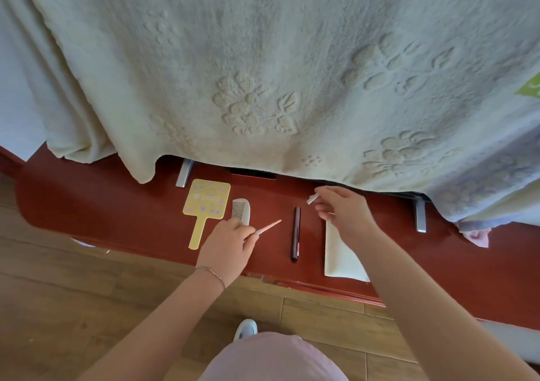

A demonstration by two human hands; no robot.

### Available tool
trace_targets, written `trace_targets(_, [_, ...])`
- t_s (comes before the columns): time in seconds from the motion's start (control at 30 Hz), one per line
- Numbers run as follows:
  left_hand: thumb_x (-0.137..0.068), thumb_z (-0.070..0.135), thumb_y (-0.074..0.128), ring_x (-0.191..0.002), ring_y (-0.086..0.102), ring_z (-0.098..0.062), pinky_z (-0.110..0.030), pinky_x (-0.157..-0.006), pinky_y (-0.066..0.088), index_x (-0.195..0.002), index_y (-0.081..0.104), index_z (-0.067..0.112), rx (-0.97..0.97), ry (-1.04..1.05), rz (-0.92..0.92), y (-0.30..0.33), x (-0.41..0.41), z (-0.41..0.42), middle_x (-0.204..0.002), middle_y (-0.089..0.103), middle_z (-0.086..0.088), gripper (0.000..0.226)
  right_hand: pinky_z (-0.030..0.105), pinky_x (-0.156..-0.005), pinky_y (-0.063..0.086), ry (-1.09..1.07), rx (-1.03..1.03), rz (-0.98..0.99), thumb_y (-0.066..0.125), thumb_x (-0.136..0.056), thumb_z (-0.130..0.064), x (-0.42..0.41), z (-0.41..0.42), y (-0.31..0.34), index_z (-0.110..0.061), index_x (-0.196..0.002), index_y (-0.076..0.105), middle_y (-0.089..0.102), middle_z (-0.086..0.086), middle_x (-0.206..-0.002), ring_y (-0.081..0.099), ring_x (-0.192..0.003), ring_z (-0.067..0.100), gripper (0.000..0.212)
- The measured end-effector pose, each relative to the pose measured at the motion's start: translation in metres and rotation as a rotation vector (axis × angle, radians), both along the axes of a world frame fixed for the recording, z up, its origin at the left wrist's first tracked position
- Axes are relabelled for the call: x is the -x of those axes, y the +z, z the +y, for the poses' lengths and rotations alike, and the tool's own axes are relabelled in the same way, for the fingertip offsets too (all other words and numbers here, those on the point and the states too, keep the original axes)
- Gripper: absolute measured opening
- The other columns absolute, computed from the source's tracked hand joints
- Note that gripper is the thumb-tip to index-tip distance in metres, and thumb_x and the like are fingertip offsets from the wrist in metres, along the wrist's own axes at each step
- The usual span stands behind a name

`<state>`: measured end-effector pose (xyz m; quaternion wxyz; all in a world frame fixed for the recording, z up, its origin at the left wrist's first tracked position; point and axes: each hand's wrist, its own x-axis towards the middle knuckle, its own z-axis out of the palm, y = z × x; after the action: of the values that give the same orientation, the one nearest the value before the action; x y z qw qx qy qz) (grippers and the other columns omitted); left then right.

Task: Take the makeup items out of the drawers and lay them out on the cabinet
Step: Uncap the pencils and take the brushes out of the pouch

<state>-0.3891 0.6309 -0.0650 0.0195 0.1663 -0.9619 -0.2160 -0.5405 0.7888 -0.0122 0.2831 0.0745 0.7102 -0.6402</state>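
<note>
On the red-brown cabinet top [102, 214] lie a yellow hand mirror [206, 205], a white comb [242, 210], a dark slim tube [296, 234] and a white flat packet [339, 256]. My left hand [226, 244] grips a thin pink pencil [270, 227] that points up and to the right, just above the cabinet between comb and dark tube. My right hand [343, 209] pinches a small silver-white stick [312, 198] above the packet's far end. No drawers are visible.
A large pale embossed blanket [263, 74] hangs over something on silver feet [184, 173] at the cabinet's back. A pink cloth [479, 237] lies at the right. Wooden floor [58, 293] and my shoe [245, 329] are below the cabinet edge.
</note>
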Motion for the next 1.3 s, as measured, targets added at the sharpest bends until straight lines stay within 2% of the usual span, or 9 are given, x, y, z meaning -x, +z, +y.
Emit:
trace_targets(0.07, [-0.096, 0.033, 0.041, -0.085, 0.054, -0.014, -0.025, -0.074, 0.049, -0.107, 0.062, 0.015, -0.01, 0.006, -0.1, -0.002, 0.011, 0.001, -0.099, 0.059, -0.001, 0.029, 0.017, -0.053, 0.043, 0.05, -0.134, 0.037, 0.061, -0.088, -0.013, 0.003, -0.009, -0.016, -0.015, -0.078, 0.066, 0.064, -0.003, -0.059, 0.051, -0.052, 0.006, 0.011])
trace_targets(0.13, [-0.097, 0.033, 0.04, -0.086, 0.057, -0.015, -0.025, -0.073, 0.049, -0.109, 0.06, 0.015, -0.008, 0.017, -0.172, -0.007, 0.02, 0.001, -0.101, 0.059, -0.001, 0.03, 0.019, -0.054, 0.039, 0.17, -0.238, 0.093, 0.06, -0.088, -0.016, 0.006, -0.019, -0.032, -0.018, -0.081, 0.066, 0.061, -0.002, -0.066, 0.048, -0.055, 0.009, 0.009])
trace_targets(0.3, [-0.095, 0.034, 0.044, -0.095, 0.061, -0.019, -0.03, -0.079, 0.049, -0.12, 0.053, 0.017, -0.035, 0.011, -0.28, -0.021, 0.037, 0.002, -0.108, 0.062, -0.001, 0.032, 0.022, -0.06, 0.041, 0.269, -0.422, 0.276, 0.065, -0.083, -0.022, 0.012, -0.046, -0.056, -0.024, -0.079, 0.062, 0.06, -0.011, -0.072, 0.058, -0.068, 0.011, 0.005])
trace_targets(0.4, [-0.093, 0.032, 0.05, -0.093, 0.064, -0.022, -0.033, -0.079, 0.05, -0.121, 0.046, 0.017, -0.09, 0.05, -0.279, -0.025, 0.046, 0.002, -0.106, 0.065, -0.001, 0.032, 0.023, -0.058, 0.04, 0.334, -0.548, 0.335, 0.065, -0.083, -0.031, 0.016, -0.059, -0.066, -0.021, -0.081, 0.06, 0.06, -0.009, -0.077, 0.057, -0.068, 0.009, 0.011])
trace_targets(0.5, [-0.093, 0.031, 0.051, -0.08, 0.064, -0.024, -0.031, -0.067, 0.047, -0.111, 0.042, 0.015, -0.067, 0.049, -0.239, -0.027, 0.052, 0.004, -0.094, 0.064, -0.003, 0.026, 0.033, -0.083, 0.045, 0.414, -0.699, 0.402, 0.06, -0.084, -0.039, 0.021, -0.068, -0.076, -0.024, -0.081, 0.059, 0.066, -0.003, -0.086, 0.061, -0.088, 0.019, 0.016])
trace_targets(0.57, [-0.094, 0.029, 0.047, -0.079, 0.063, -0.023, -0.028, -0.064, 0.044, -0.108, 0.042, 0.013, -0.037, 0.014, -0.22, -0.028, 0.055, 0.004, -0.095, 0.063, -0.004, 0.022, 0.036, -0.092, 0.037, 0.448, -0.809, 0.448, 0.056, -0.086, -0.043, 0.025, -0.072, -0.083, -0.024, -0.085, 0.062, 0.069, -0.002, -0.09, 0.058, -0.098, 0.022, 0.02])
trace_targets(0.8, [-0.097, 0.026, 0.04, -0.091, 0.059, -0.02, -0.027, -0.069, 0.046, -0.111, 0.044, 0.01, 0.029, -0.043, -0.192, -0.033, 0.069, 0.005, -0.103, 0.06, -0.004, 0.022, 0.038, -0.088, 0.027, 0.539, -1.067, 0.594, 0.046, -0.089, -0.049, 0.03, -0.079, -0.096, -0.021, -0.085, 0.066, 0.068, 0.001, -0.088, 0.053, -0.099, 0.023, 0.035])
trace_targets(1.17, [-0.098, 0.028, 0.037, -0.095, 0.057, -0.019, -0.023, -0.069, 0.04, -0.111, 0.045, 0.011, 0.112, -0.089, -0.176, -0.04, 0.076, 0.002, -0.106, 0.058, -0.004, 0.022, 0.039, -0.082, 0.026, 0.578, -1.146, 0.705, 0.041, -0.091, -0.051, 0.027, -0.082, -0.101, -0.019, -0.084, 0.064, 0.067, 0.003, -0.085, 0.05, -0.097, 0.024, 0.04])
trace_targets(1.3, [-0.097, 0.028, 0.038, -0.095, 0.056, -0.019, -0.023, -0.072, 0.041, -0.111, 0.045, 0.011, 0.127, -0.116, -0.16, -0.04, 0.074, 0.003, -0.105, 0.058, -0.003, 0.023, 0.036, -0.081, 0.03, 0.418, -0.931, 0.667, 0.048, -0.09, -0.046, 0.025, -0.069, -0.089, -0.015, -0.085, 0.062, 0.065, 0.003, -0.086, 0.049, -0.097, 0.025, 0.035])
